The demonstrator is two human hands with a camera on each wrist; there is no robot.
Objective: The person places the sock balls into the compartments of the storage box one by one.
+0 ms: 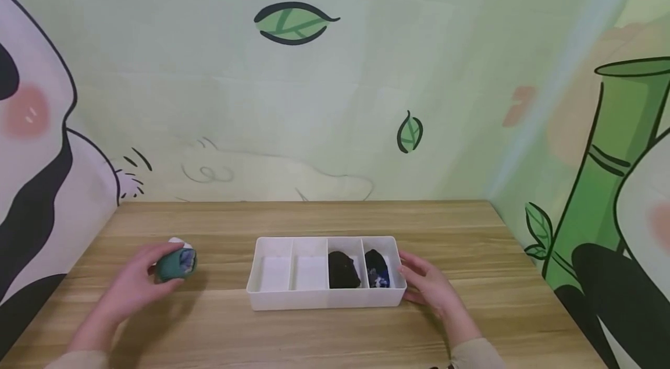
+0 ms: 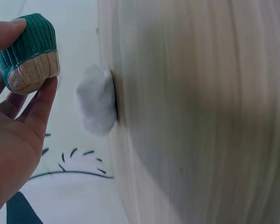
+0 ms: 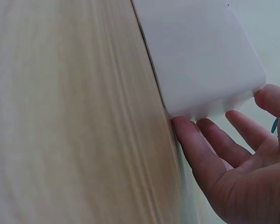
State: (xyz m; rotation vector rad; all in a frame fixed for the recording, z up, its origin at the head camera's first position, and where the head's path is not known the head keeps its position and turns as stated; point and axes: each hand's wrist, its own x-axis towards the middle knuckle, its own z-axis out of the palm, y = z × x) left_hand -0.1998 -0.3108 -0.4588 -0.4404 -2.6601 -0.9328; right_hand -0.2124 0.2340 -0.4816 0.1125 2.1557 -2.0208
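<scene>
My left hand holds a rolled-up sock above the table, thumb on one side and fingers on the other. The sock is ribbed green with a beige part. Behind it on the table lies a bundled white cloth item, mostly hidden in the head view. My right hand rests its fingertips against the right end of a white divided box. Inside the box, a black bundle lies in the compartment second from the right. A dark bundle with a blue pattern sits in the rightmost one.
The box stands on a wood-grain table, and its two left compartments show bare white floors. A printed backdrop with leaves, bamboo and pandas rises behind the table and along both sides.
</scene>
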